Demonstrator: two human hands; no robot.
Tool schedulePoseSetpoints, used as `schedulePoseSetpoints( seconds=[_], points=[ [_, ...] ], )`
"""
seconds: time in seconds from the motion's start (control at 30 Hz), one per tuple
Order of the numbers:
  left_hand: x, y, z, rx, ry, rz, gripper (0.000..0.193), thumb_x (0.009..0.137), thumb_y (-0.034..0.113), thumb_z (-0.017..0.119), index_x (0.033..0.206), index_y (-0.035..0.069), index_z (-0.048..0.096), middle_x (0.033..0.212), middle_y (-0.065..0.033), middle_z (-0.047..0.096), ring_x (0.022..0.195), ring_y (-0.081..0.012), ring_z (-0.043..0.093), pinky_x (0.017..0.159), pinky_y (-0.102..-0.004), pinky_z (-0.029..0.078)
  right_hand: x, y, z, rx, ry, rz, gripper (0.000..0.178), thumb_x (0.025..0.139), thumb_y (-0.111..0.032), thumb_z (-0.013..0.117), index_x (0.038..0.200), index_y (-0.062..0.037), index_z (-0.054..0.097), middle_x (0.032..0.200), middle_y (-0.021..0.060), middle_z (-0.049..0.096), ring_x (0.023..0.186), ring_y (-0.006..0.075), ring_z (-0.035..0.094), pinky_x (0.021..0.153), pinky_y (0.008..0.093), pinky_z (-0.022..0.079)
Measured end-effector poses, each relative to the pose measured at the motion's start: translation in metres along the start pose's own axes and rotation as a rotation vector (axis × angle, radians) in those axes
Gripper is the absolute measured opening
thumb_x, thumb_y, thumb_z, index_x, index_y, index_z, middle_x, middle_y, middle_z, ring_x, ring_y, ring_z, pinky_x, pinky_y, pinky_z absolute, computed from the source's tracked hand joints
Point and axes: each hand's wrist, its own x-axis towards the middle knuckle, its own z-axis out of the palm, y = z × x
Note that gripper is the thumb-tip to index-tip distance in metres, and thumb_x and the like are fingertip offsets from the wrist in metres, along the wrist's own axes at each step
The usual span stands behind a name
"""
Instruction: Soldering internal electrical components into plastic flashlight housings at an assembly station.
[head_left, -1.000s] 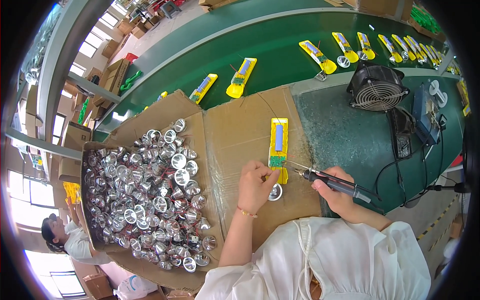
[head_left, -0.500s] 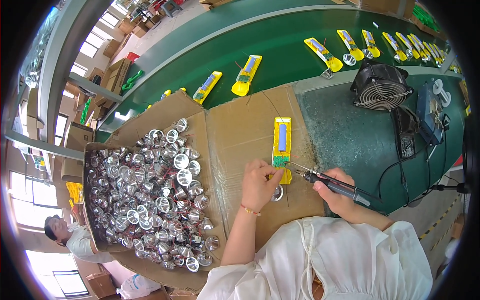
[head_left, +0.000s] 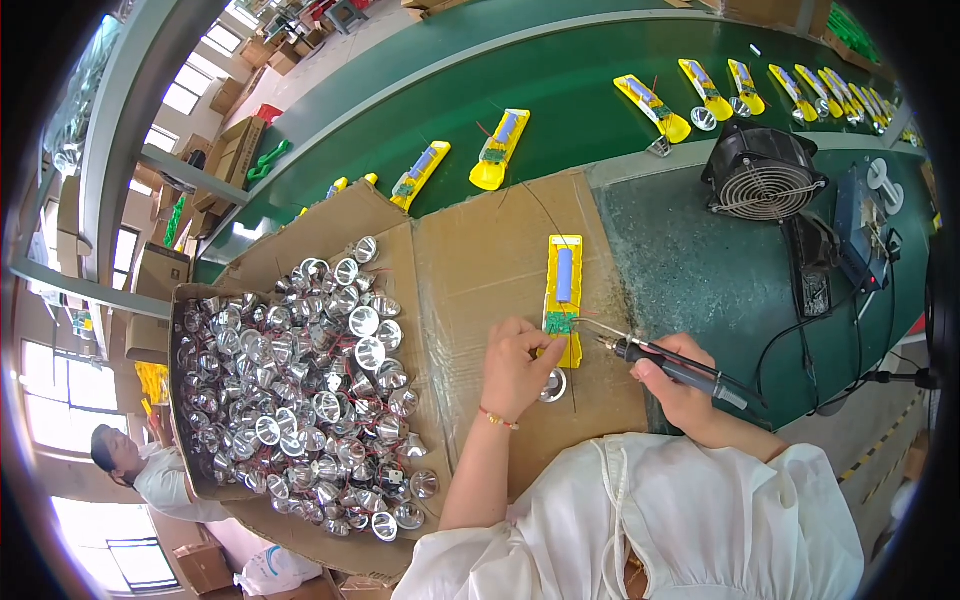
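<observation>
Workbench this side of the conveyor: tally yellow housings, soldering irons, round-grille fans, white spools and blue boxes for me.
Yellow housing: 1
Soldering iron: 1
Round-grille fan: 1
White spool: 1
Blue box: 1
Total: 5

The yellow casing [head_left: 576, 292] is smooth plastic, cardboard [head_left: 490, 270] matt, reflectors [head_left: 327, 406] mirror-glossy, perhaps metal.

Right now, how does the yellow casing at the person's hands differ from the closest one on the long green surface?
The near casing lies on cardboard; the far casing on the long green surface. In the picture, the near casing points almost straight up; the far casing slants right. The near casing has the left hand and a soldering iron at it; no hand is at the far casing. Both hold a purple cylinder and green board.
</observation>
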Motion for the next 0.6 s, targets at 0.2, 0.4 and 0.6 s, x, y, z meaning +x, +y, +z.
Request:
schedulePoseSetpoints(
  seconds=[0.2, 0.4, 0.6],
  points=[
    [0.000, -0.002, -0.001, -0.003, -0.014, -0.001, 0.011, 0.071, 0.015, 0.071, 0.069, 0.005, 0.067, 0.071, -0.0050, 0.053, 0.077, -0.0218, 0.047, 0.070, -0.0321, 0.038, 0.001, 0.005, 0.001, -0.031, -0.054, -0.026, 0.015, 0.077, -0.011, 0.066, 0.082, -0.0014, 0.056, 0.060, 0.0017, 0.057, 0.052, 0.0062, 0.051, 0.047, 0.0226, 0.040],
    [0.000, -0.003, -0.002, -0.015, -0.031, 0.002, 0.011, 0.071, 0.016, 0.070, 0.070, 0.005, 0.067, 0.072, -0.0052, 0.053, 0.078, -0.0223, 0.047, 0.071, -0.0323, 0.038, -0.001, -0.004, 0.000, 0.031, -0.023, 0.054, 0.015, 0.080, -0.010, 0.064, 0.085, -0.0004, 0.054, 0.067, 0.0047, 0.062, 0.057, 0.0066, 0.055, 0.050, 0.0216, 0.043],
    [0.001, -0.001, -0.004, -0.002, -0.044, -0.004, 0.011, 0.071, 0.015, 0.070, 0.070, 0.005, 0.067, 0.073, -0.0056, 0.055, 0.080, -0.0227, 0.048, 0.072, -0.0325, 0.039, 0.000, -0.006, -0.006, 0.122, 0.014, 0.085, 0.015, 0.081, -0.009, 0.063, 0.086, 0.0002, 0.052, 0.071, 0.0070, 0.063, 0.064, 0.0077, 0.058, 0.056, 0.0222, 0.046]
  ],
)
